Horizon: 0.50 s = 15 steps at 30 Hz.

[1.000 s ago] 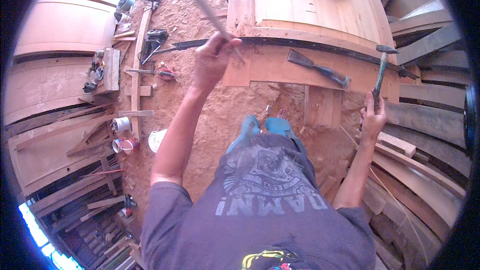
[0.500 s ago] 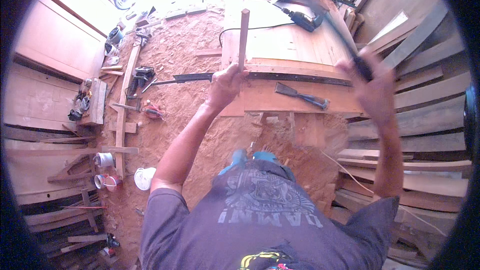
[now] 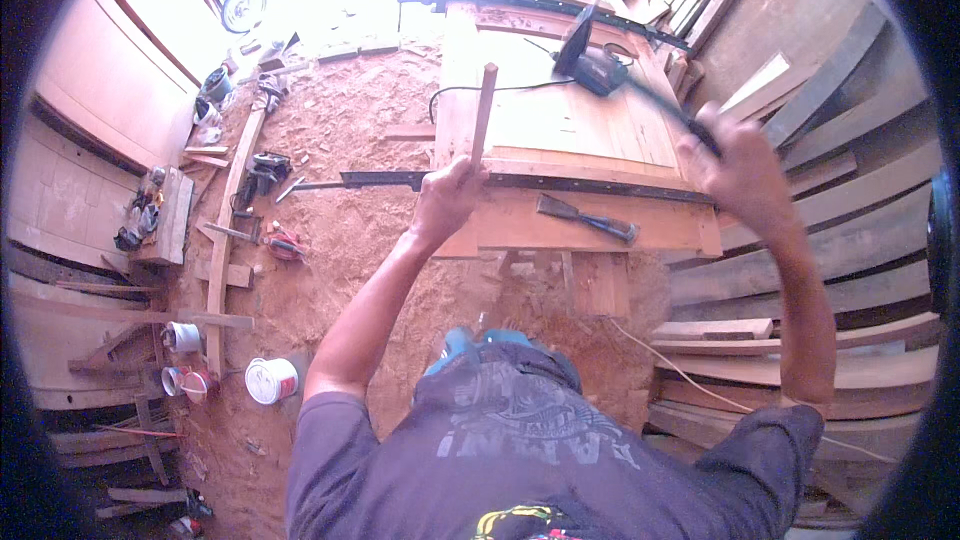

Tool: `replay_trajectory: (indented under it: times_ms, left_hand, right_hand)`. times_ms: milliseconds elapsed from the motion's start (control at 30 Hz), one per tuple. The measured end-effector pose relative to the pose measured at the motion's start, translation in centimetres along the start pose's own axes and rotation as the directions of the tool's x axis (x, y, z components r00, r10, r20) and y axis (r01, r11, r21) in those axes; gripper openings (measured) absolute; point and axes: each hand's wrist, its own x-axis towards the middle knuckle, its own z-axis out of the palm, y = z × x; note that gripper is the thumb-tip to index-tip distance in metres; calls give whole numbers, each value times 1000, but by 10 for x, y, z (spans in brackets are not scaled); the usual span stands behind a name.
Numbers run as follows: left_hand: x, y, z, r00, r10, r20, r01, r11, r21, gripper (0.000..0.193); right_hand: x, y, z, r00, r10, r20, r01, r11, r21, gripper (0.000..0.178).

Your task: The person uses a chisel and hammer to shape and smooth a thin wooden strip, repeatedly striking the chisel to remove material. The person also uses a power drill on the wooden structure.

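Note:
My left hand (image 3: 447,202) is closed round a slim wooden stick (image 3: 484,118), which stands up from the fist, slightly tilted. Its lower end is hidden by the hand, beside a long black bar clamp (image 3: 560,183) along the near edge of a wooden panel (image 3: 600,130). In my raised right hand (image 3: 742,168) is the dark handle of a long-handled tool (image 3: 665,112) with a broad black head, a hammer or a hatchet. Part of it is blurred, and its head overlaps a power drill (image 3: 600,75) on the panel. A chisel (image 3: 588,219) lies on the board nearest me.
A second bar clamp (image 3: 520,0) crosses the panel's far end. Stacked boards (image 3: 810,280) line the right side. On the left are a long timber (image 3: 225,240), a power tool (image 3: 262,175) and white buckets (image 3: 271,380) on the dusty floor. A pale cord (image 3: 680,365) runs at right.
The tool in my right hand has swung nearer to me and a little left, with its head lower in view. My left hand keeps its hold on the stick. The whole view has shifted slightly.

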Motion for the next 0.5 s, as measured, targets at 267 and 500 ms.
replay_trajectory:
  times_ms: [267, 500]
  left_hand:
    - [13, 12, 24, 999, 32, 39, -25, 987, -156, 17]
    - [-1, -7, 4, 1000, -1, -5, 0, 998, -58, 19]
  right_hand:
    - [-15, 1, -42, 807, -17, -590, -163, 954, -251, 23]
    - [-12, 1, -18, 977, 58, 206, -6, 970, -243, 26]
